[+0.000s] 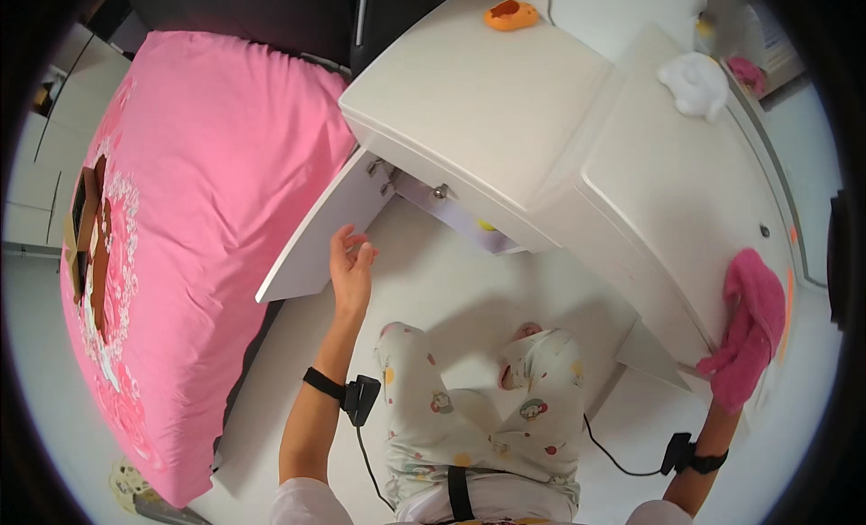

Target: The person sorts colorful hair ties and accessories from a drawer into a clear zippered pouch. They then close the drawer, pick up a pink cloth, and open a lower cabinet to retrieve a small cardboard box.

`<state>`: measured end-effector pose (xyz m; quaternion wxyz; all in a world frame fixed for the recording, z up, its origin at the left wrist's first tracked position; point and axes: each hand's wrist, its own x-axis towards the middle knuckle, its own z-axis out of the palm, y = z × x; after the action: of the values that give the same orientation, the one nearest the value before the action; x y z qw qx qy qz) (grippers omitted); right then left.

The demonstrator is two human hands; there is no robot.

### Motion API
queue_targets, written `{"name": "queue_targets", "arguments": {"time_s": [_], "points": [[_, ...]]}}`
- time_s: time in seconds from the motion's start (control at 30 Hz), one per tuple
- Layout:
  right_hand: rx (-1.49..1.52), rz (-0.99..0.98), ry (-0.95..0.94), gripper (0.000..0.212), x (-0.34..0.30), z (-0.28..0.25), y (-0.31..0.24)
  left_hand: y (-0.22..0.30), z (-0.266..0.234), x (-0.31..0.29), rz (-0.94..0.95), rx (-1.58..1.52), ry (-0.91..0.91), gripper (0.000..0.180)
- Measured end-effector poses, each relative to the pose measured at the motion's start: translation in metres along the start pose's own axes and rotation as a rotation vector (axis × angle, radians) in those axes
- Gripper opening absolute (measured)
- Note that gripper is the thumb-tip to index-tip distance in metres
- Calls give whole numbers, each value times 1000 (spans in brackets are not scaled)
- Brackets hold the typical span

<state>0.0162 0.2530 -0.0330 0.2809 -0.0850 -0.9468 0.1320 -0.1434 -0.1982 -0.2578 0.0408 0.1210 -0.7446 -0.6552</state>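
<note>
Our left hand (pixel 350 271) rests its spread fingers against the edge of the open cabinet door (pixel 320 241), not gripping anything. The door swings out from under the left corner of the white cabinet (pixel 478 101) toward the bed. Our right hand (pixel 735 381) is buried in a pink fluffy cloth (pixel 753 322), which it holds pressed at the right front edge of the cabinet top; the fingers themselves are hidden, so we cannot tell how tightly they close.

We judge the cloth light, soft and limp; it would bunch easily, so a full-hand grab in its middle suits it best. The door looks stiff, smooth and somewhat slippery, best taken along its free edge.

On the cabinet top, an orange toy (pixel 511 14) sits near the far edge and a white plush toy (pixel 693 85) toward the far right corner. A bed with a pink cover (pixel 189 218) stands to our left, just beside the door. The floor (pixel 451 281) below is pale and bare where we kneel in patterned trousers (pixel 469 408).
</note>
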Motion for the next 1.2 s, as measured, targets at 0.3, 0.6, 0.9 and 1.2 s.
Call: {"name": "queue_targets", "arguments": {"time_s": [0.3,0.6,0.9,1.2], "points": [[101,0,-555,54,94,-56,-81,94,-73,-2,-56,87,-27,31],[300,273,-223,53,100,-129,-197,228,-149,24,-52,72,-206,20],[-41,87,-417,52,99,-125,-241,259,-164,44,43,56,-199,14],[1130,796,-264,55,70,-84,-227,247,-157,37,59,122,-202,14]]}}
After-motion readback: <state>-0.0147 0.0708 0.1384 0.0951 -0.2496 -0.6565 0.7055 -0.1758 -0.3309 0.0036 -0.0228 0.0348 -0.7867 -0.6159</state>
